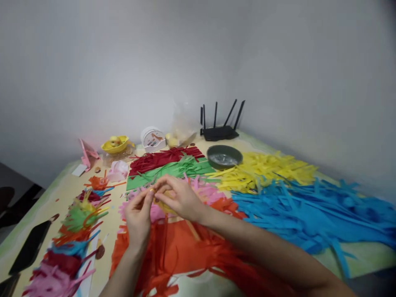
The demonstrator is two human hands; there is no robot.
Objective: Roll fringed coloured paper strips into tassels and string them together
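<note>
My left hand (138, 216) and my right hand (182, 199) meet over the middle of the table, their fingertips pinched together. A strip of yellow fringed paper (166, 207) hangs below my right fingers, and its end appears to lie between the fingertips of both hands. Fingers hide most of it. Underneath spreads red-orange fringed paper (179, 243), with pink fringed paper (207, 189) just behind my hands. Farther back lie green fringed paper (173, 171) and dark red fringed paper (165, 160).
Yellow fringe (275, 169) and blue fringe (303, 214) cover the right side. A multicoloured row of tassels (74, 218) runs down the left, beside a black phone (31, 245). Behind stand a dark round bowl (225, 153), a black router (220, 133) and a yellow dish (108, 147).
</note>
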